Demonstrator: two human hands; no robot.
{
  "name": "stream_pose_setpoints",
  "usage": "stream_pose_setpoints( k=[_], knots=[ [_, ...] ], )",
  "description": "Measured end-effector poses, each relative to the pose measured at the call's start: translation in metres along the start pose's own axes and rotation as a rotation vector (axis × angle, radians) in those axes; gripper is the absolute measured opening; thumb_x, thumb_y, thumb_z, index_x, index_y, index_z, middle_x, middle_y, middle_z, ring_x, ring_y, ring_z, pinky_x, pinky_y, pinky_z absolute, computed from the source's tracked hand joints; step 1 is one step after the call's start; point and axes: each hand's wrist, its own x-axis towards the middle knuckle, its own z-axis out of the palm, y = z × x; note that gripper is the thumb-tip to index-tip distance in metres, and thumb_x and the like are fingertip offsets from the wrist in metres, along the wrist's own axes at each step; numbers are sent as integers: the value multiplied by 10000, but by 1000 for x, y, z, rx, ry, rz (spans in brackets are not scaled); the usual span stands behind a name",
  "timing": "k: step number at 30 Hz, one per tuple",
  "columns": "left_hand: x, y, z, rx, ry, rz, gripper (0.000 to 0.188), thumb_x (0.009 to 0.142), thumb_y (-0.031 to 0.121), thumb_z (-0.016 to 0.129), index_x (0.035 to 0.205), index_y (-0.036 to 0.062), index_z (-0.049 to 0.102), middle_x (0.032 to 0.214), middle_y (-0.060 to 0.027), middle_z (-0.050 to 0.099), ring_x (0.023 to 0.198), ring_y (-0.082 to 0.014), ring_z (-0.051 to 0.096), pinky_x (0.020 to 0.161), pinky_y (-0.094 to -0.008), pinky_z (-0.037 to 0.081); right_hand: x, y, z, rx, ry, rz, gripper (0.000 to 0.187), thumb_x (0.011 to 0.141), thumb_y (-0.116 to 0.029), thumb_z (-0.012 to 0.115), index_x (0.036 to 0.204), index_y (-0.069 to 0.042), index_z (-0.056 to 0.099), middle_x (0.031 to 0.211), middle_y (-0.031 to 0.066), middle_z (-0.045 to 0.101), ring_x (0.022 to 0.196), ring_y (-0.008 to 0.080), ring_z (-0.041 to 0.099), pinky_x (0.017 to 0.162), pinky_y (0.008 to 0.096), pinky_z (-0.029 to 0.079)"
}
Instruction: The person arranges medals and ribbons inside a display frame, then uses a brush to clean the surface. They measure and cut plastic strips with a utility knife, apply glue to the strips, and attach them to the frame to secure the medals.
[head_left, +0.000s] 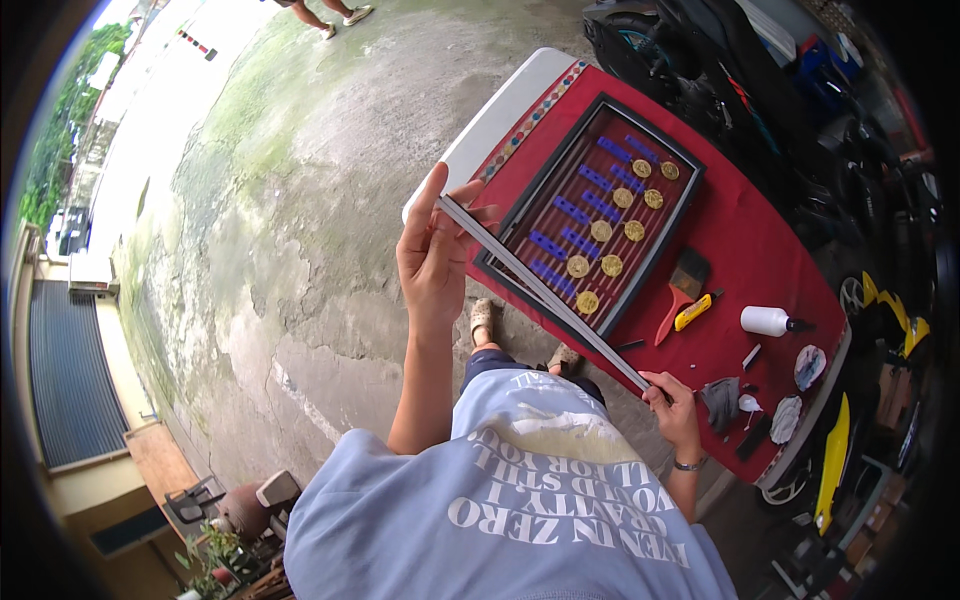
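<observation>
Over smooth red cloth [740, 230] — pinching straight grey strip [545, 293] with left hand [432, 245] at 10 o'clock, right hand [672, 402] at 4 — near black-framed rectangular case [652, 250].

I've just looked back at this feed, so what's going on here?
A person's left hand and right hand hold opposite ends of a long, thin grey piece, perhaps a panel seen edge-on. A black display frame with gold medals on blue ribbons lies on a red cloth just beyond it. A brush, a yellow cutter and a white bottle lie nearby.
</observation>
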Motion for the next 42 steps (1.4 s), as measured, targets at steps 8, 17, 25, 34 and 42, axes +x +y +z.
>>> stream_pose_setpoints(
  k=[8,17,25,34,42],
  knots=[
    [61,14,-86,28,-55,-129,335,1035,35,482,1368,12,509,1134,-183,684,987,-252,709,858,-385,607,29,-27,81,96,15,137,291,1030,-210,567,1208,-13,687,823,32,609,632,70,517,558,226,417],
    [93,10,-156,110,27,-219,346,970,15,612,1313,19,572,1094,-175,702,991,-231,705,852,-356,608,41,-57,157,122,56,309,326,1048,-245,539,1228,-4,664,770,17,623,584,67,503,543,233,422],
    [97,-28,-198,157,153,-292,400,972,43,631,1354,26,516,1135,-188,688,1053,-256,687,860,-357,602,40,-69,180,-268,355,202,339,910,-112,704,1228,-38,612,895,82,642,753,201,628,682,341,503],
    [58,-137,-320,314,378,-538,318,946,32,670,1227,15,523,1134,-222,675,1063,-285,684,883,-356,615,42,72,179,-839,558,12,361,829,-133,767,1173,-105,662,1023,27,646,946,245,610,826,403,458],
    [34,-189,-362,367,377,-621,331,955,27,654,1229,14,468,1201,-253,641,1124,-303,650,949,-372,579,59,156,179,-856,661,138,410,802,-166,792,1195,-123,680,1025,10,645,899,237,572,791,393,461]
  ],
)
